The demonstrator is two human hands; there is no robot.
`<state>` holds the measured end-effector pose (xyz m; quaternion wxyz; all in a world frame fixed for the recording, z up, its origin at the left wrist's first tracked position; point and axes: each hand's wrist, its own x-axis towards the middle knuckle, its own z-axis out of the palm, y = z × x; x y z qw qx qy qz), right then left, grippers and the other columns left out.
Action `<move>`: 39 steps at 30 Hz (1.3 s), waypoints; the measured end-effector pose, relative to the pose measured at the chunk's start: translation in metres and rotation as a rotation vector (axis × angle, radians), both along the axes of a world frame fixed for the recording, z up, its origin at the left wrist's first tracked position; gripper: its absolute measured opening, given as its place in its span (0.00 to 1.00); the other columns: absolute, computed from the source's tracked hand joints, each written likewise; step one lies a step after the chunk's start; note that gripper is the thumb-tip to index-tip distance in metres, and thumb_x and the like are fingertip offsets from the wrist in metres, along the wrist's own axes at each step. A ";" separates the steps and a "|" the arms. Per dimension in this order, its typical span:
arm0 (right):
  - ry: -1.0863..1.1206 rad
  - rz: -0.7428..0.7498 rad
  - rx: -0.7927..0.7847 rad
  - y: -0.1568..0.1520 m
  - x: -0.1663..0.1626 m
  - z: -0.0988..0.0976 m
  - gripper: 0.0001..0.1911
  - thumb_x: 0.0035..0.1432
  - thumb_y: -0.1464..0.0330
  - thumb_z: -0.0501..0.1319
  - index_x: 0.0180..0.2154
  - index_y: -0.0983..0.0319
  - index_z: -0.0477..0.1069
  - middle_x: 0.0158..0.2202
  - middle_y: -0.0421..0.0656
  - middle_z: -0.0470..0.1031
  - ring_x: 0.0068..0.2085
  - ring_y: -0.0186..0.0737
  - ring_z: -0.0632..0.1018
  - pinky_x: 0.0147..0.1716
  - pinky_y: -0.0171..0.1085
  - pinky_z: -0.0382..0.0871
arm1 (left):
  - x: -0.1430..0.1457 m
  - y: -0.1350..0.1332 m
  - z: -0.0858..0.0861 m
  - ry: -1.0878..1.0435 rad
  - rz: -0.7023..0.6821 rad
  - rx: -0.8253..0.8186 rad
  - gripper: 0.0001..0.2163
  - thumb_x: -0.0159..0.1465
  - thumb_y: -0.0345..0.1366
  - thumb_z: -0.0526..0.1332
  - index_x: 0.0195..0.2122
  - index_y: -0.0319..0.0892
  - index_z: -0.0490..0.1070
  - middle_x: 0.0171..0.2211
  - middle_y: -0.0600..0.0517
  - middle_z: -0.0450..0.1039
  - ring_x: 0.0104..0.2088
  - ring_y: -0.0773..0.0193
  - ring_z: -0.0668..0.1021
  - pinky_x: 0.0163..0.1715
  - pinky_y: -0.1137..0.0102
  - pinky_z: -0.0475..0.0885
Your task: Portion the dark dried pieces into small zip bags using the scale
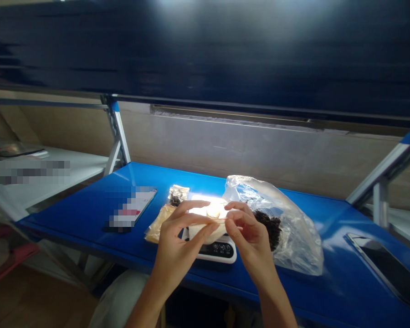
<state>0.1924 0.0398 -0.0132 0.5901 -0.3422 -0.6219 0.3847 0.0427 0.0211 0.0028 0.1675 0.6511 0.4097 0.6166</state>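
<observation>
While a dark blue panel [205, 59] spans the top of the view, cut off by the upper edge, a dull wall [208, 146] stands behind the blue counter [89, 223], whose glossy surface catches pale light at the right. Metal braces [121, 136] rise at its far corners, and a white shelf [75, 171] at the left runs out of view, its contents partly blurred into blocks. On the counter's right half, a clear plastic bag [299, 241] lies crumpled around dark, curled pieces [271, 230], partly covered by the right hand [248, 230]. That hand and the left hand [181, 234] both pinch the edge of a pale pouch [208, 233], thumbs against fingers, above a white scale [220, 255]. Glare and the hands hide most of the scale, and what the pouch contains I cannot tell. One phone [386, 264] lies near the right edge; another [136, 207], at the left, is partly pixelated. Between that one and the scale sit a yellowish packet [157, 225], half behind the left hand, and a smaller clear packet [178, 196] with dark contents.
</observation>
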 end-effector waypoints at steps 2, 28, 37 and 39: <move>-0.001 0.001 -0.001 -0.001 -0.002 0.001 0.11 0.58 0.62 0.62 0.27 0.59 0.72 0.40 0.43 0.67 0.33 0.35 0.70 0.25 0.31 0.63 | 0.001 -0.001 -0.001 -0.004 -0.006 0.019 0.03 0.58 0.31 0.66 0.29 0.47 0.78 0.42 0.52 0.78 0.45 0.61 0.78 0.46 0.69 0.72; 0.069 0.142 -0.058 -0.002 0.000 0.003 0.10 0.57 0.61 0.64 0.29 0.59 0.70 0.40 0.40 0.67 0.30 0.31 0.67 0.24 0.30 0.58 | 0.006 0.000 -0.001 -0.012 -0.050 0.030 0.03 0.58 0.31 0.65 0.28 0.43 0.78 0.36 0.51 0.78 0.41 0.65 0.79 0.42 0.73 0.74; 0.031 0.187 -0.044 0.004 -0.001 -0.001 0.08 0.58 0.61 0.63 0.30 0.57 0.72 0.41 0.40 0.68 0.34 0.33 0.69 0.27 0.31 0.61 | -0.011 -0.001 0.004 0.164 -0.141 0.011 0.05 0.61 0.31 0.63 0.33 0.47 0.79 0.43 0.53 0.78 0.45 0.65 0.79 0.43 0.75 0.74; 0.027 0.187 -0.056 0.003 0.000 0.000 0.08 0.59 0.61 0.62 0.31 0.57 0.72 0.41 0.40 0.67 0.34 0.33 0.69 0.27 0.31 0.61 | -0.012 -0.003 0.005 0.210 -0.151 0.019 0.07 0.63 0.31 0.61 0.37 0.48 0.79 0.45 0.53 0.78 0.45 0.65 0.78 0.42 0.74 0.73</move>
